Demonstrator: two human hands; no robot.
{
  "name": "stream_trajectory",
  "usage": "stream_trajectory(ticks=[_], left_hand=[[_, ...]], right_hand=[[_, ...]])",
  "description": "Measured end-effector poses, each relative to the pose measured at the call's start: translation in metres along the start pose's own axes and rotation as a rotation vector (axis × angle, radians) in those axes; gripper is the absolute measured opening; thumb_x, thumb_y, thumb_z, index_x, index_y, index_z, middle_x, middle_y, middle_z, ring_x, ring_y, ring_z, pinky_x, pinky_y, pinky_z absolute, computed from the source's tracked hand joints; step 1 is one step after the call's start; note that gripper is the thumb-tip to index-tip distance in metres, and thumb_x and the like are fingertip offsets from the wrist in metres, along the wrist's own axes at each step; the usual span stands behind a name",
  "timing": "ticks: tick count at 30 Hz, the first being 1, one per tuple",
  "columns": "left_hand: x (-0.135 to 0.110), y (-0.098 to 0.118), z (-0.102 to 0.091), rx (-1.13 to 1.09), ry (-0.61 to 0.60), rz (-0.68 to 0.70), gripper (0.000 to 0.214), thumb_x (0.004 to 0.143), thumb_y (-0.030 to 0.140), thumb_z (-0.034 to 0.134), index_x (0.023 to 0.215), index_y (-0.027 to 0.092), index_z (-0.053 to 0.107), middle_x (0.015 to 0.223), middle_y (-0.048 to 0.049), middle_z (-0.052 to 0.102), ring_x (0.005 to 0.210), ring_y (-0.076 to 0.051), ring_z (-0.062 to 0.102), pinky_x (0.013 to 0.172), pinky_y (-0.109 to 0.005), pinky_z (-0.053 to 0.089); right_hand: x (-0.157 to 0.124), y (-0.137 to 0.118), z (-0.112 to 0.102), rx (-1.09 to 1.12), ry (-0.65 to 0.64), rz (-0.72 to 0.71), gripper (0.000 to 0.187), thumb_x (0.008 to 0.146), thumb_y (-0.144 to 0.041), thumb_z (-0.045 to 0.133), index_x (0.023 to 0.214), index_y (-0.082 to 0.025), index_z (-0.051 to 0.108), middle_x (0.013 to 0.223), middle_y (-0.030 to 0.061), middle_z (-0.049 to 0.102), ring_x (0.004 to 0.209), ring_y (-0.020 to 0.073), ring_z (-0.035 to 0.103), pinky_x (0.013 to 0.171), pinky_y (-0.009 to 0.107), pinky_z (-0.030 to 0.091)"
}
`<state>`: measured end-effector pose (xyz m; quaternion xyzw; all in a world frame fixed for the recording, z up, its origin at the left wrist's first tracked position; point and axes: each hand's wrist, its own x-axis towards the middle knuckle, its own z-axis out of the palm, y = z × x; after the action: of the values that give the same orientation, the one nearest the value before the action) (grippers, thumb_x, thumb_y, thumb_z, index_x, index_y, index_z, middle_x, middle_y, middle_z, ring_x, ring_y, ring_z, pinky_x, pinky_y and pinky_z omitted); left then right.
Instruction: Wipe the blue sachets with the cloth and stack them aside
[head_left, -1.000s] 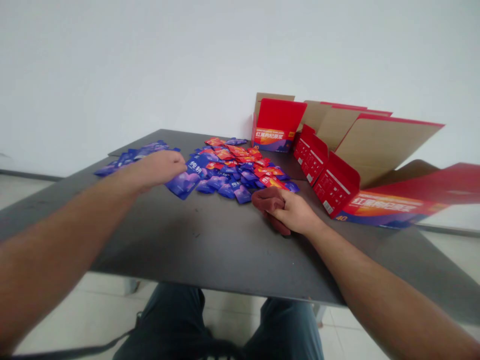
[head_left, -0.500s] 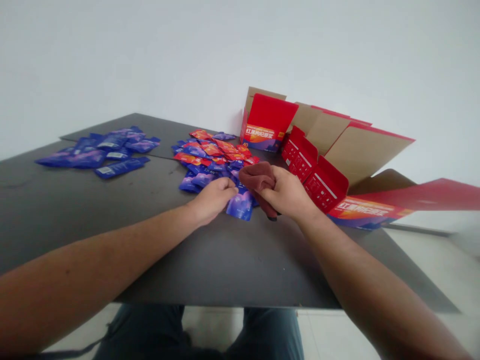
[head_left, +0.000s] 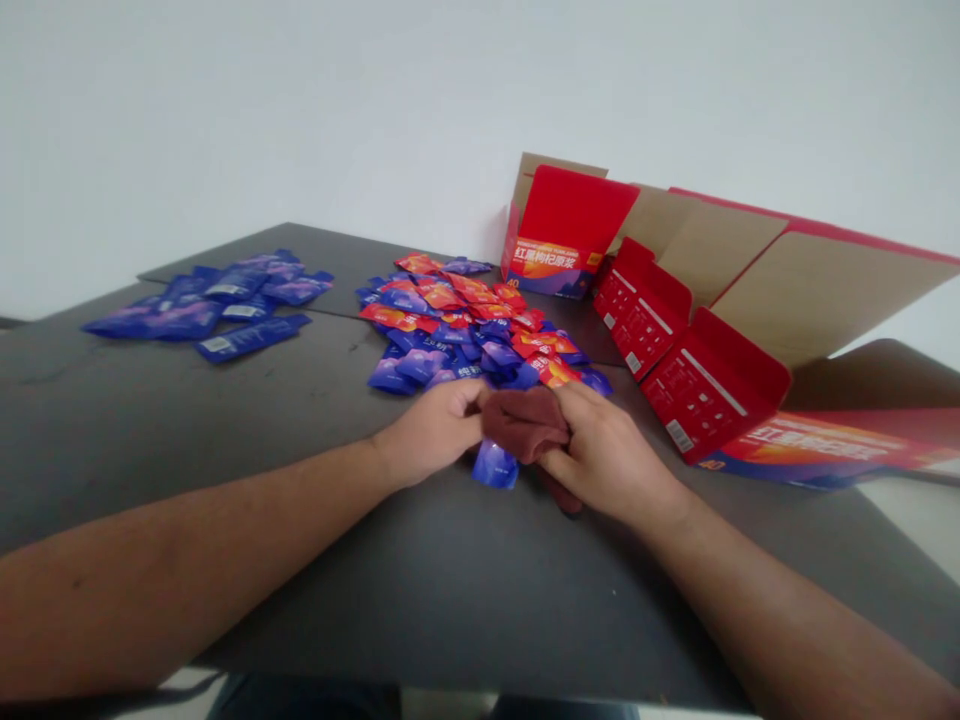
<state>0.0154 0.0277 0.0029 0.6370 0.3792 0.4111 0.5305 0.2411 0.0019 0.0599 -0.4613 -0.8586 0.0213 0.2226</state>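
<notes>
Blue-purple foil sachets [head_left: 180,318] lie heaped at left on the dark grey table [head_left: 420,600]. Left hand [head_left: 431,430]: thumb and fingers clamped on a single blue foil sachet [head_left: 495,466], near centre, its upper part behind cloth. Farther back: mixed heap of red and blue foil sachets [head_left: 469,290]. Right hand [head_left: 607,450]: fingers clamped on folded brown cloth [head_left: 525,425] against that sachet. Right: printed red cardboard boxes [head_left: 705,400], lids raised; contents, if any, hidden.

room over near-left tabletop [head_left: 307,415], pouch heap [head_left: 469,325] ahead, boxes [head_left: 709,385] right
</notes>
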Motion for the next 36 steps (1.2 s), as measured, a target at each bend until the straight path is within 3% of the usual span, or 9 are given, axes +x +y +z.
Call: stream_trajectory(ticks=[2, 6, 11, 16, 20, 26, 30, 36], left_hand=[[-0.0002, -0.0001, -0.0008, -0.002, -0.006, 0.001, 0.014, 0.084, 0.03, 0.072, 0.085, 0.019, 0.064, 0.082, -0.0018, 0.068, 0.072, -0.015, 0.06, 0.067, -0.028, 0.048], [-0.0003, -0.0004, -0.001, 0.019, 0.033, -0.027, 0.016, 0.083, 0.027, 0.07, 0.075, 0.02, 0.058, 0.068, 0.002, 0.059, 0.059, -0.012, 0.051, 0.058, -0.025, 0.041], [-0.0001, 0.0003, -0.0008, -0.026, 0.0, -0.04, 0.015, 0.081, 0.029, 0.076, 0.081, 0.02, 0.064, 0.076, -0.0003, 0.066, 0.065, -0.013, 0.056, 0.062, -0.026, 0.046], [-0.0007, -0.0005, -0.0025, -0.006, 0.001, -0.066, 0.016, 0.084, 0.029, 0.072, 0.078, 0.021, 0.06, 0.068, 0.0015, 0.062, 0.059, -0.012, 0.053, 0.058, -0.026, 0.043], [-0.0007, -0.0006, -0.0035, 0.005, -0.022, -0.042, 0.014, 0.082, 0.029, 0.075, 0.082, 0.019, 0.064, 0.076, 0.0003, 0.066, 0.066, -0.013, 0.056, 0.063, -0.025, 0.045], [-0.0002, -0.002, -0.0035, 0.028, 0.003, -0.055, 0.016, 0.084, 0.029, 0.071, 0.078, 0.02, 0.059, 0.068, 0.0025, 0.062, 0.058, -0.012, 0.052, 0.057, -0.025, 0.042], [0.0002, -0.0033, -0.0037, 0.027, -0.012, -0.03, 0.017, 0.084, 0.032, 0.075, 0.083, 0.019, 0.065, 0.08, -0.0011, 0.068, 0.068, -0.014, 0.058, 0.064, -0.026, 0.047], [-0.0008, 0.0004, -0.003, 0.037, -0.014, -0.045, 0.018, 0.086, 0.03, 0.071, 0.081, 0.017, 0.06, 0.072, 0.0019, 0.062, 0.062, -0.011, 0.054, 0.061, -0.024, 0.043]], right_hand=[[-0.0002, 0.0001, 0.0018, 0.013, -0.021, -0.01, 0.011, 0.083, -0.022, 0.064, 0.093, -0.023, 0.059, 0.092, 0.0055, 0.066, 0.087, 0.0238, 0.064, 0.076, 0.035, 0.049], [0.0015, 0.0055, 0.0037, 0.01, 0.065, 0.104, 0.016, 0.085, -0.026, 0.065, 0.101, -0.023, 0.062, 0.098, 0.0071, 0.069, 0.094, 0.0261, 0.066, 0.08, 0.037, 0.05], [0.0013, 0.005, 0.003, 0.1, -0.051, -0.013, 0.011, 0.082, -0.021, 0.065, 0.09, -0.024, 0.058, 0.093, 0.0045, 0.068, 0.088, 0.0228, 0.065, 0.076, 0.034, 0.05], [0.0024, 0.0082, 0.0041, 0.045, 0.033, 0.107, 0.016, 0.084, -0.023, 0.064, 0.1, -0.022, 0.06, 0.097, 0.0072, 0.069, 0.094, 0.0257, 0.065, 0.08, 0.037, 0.049], [0.0014, 0.0047, 0.004, 0.093, -0.069, -0.032, 0.012, 0.081, -0.02, 0.065, 0.09, -0.023, 0.056, 0.091, 0.0047, 0.065, 0.086, 0.0225, 0.062, 0.074, 0.034, 0.047], [0.0019, 0.0095, 0.003, 0.07, 0.008, 0.092, 0.013, 0.085, -0.023, 0.064, 0.097, -0.022, 0.059, 0.099, 0.0073, 0.069, 0.093, 0.0245, 0.064, 0.078, 0.036, 0.047], [0.0009, 0.0071, 0.0022, 0.109, -0.101, -0.036, 0.012, 0.082, -0.019, 0.066, 0.091, -0.022, 0.057, 0.092, 0.0047, 0.065, 0.086, 0.0218, 0.062, 0.075, 0.033, 0.046], [0.0017, 0.0036, -0.0016, 0.061, -0.042, 0.123, 0.016, 0.085, -0.021, 0.064, 0.1, -0.02, 0.061, 0.098, 0.0073, 0.068, 0.094, 0.0242, 0.063, 0.081, 0.036, 0.047]])
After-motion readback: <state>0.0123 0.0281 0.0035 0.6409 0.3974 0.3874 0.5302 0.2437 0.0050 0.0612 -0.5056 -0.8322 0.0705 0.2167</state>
